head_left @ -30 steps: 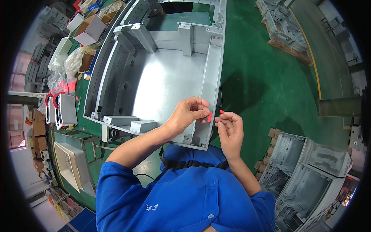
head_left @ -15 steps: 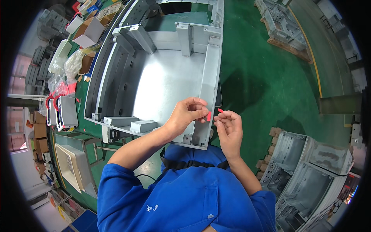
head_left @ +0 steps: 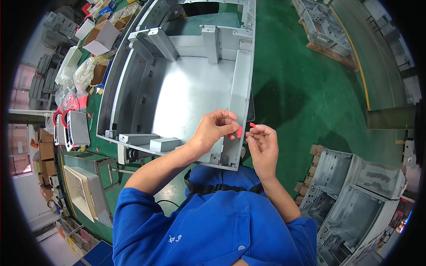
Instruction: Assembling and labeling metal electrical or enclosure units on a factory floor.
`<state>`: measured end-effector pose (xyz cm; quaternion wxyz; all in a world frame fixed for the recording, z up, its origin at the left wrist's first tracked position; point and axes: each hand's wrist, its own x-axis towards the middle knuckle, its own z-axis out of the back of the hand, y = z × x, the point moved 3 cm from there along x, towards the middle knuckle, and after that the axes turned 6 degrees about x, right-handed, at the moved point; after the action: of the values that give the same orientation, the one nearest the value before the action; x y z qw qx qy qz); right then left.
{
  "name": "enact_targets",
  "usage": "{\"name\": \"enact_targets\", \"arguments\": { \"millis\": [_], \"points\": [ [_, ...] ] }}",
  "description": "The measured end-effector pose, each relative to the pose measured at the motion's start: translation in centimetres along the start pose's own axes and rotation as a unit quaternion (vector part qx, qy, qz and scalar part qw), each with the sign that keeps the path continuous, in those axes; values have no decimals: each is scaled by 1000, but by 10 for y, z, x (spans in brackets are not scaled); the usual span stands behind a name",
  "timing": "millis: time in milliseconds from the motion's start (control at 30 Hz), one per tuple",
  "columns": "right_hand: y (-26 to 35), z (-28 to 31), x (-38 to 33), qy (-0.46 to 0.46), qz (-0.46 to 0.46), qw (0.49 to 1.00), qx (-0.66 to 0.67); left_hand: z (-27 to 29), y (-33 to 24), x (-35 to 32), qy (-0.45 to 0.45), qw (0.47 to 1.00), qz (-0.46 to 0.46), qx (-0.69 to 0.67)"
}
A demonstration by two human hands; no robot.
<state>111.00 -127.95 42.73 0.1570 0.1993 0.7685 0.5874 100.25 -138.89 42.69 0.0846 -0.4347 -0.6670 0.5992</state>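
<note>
A large grey sheet-metal cabinet frame [head_left: 242, 84] lies in front of me, its near right corner close to my waist. Over its right edge, my left hand [head_left: 212, 131] pinches a small piece of red tape [head_left: 239, 132] between thumb and fingers. Just outside that edge, to the right, my right hand [head_left: 265, 148] has its fingers curled, with another bit of red tape [head_left: 252, 125] at its fingertips. The two hands are a short gap apart.
Two white tape dispensers [head_left: 77, 128] with red rolls stand on the left. Beyond them are plastic bags [head_left: 84, 73] and an open cardboard box [head_left: 101, 37]. Metal housings [head_left: 350, 190] sit at the lower right; more rest on a pallet [head_left: 330, 51] at the far right.
Almost nothing differs. The red tape pieces and both hands keep their places, apart from a very slight shift of the fingers.
</note>
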Motion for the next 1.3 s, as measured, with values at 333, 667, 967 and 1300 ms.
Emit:
{"name": "enact_targets", "arguments": {
  "millis": [333, 667, 967, 1300],
  "points": [
    [-2, -8, 6, -46, -56, 996, 50, 0, 1, 0, 3, 1000, -5, -4],
    [-7, -11, 10, -47, -65, 995, 64, 1, 1, 1, 3, 1000, -7, -11],
    [-7, -11, 13, -47, -64, 996, 39, 1, 1, 0, -1, 1000, -2, -11],
    [-8, -11, 14, -41, -60, 997, 34, -1, -1, -1, 2, 1000, -9, -16]
  ]
}}
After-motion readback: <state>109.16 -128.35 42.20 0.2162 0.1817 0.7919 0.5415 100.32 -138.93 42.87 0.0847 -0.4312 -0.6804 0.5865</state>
